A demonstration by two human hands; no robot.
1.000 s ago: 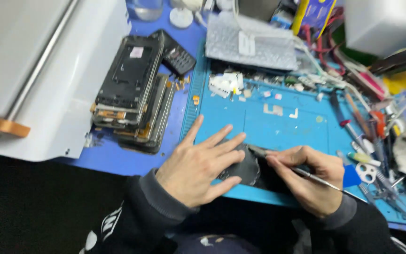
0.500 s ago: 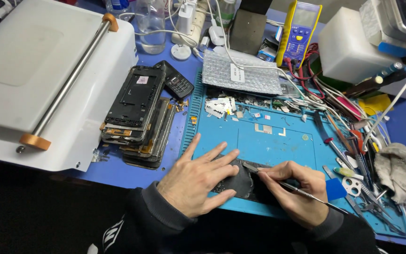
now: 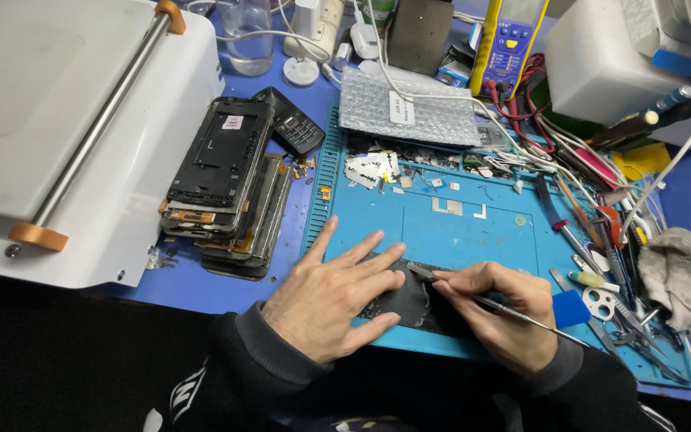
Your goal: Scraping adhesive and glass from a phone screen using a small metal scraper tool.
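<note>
- The dark phone part (image 3: 409,302) lies flat on the blue mat (image 3: 457,232), at its near edge, between the two hands. It is mostly covered, so I cannot tell if it is a screen or a back cover.
- It looks thin, light and stiff, and probably brittle; I judge it would crack if it is bent or pressed at one point.
- Its surface seems smooth, so it may slide on the mat. A flat, spread hold from above suits it better than a pinch at the edge.
- The left hand (image 3: 325,296) is open, fingers spread, and presses flat on the left half of the part.
- The right hand (image 3: 496,308) is closed around a thin metal tool (image 3: 513,312), held like a pen; the tip touches the upper edge of the part.
- The tool is slim and hard; a slip could scratch the part.
- To the left, on the worktop (image 3: 193,284), stands a stack of old phone frames (image 3: 225,184), and beyond it a white machine (image 3: 73,128).
- To the right lie screwdrivers and tweezers (image 3: 601,240) and a grey cloth (image 3: 681,276).
- At the back are a bubble-wrap bag (image 3: 409,108) and a yellow meter (image 3: 505,48).
</note>
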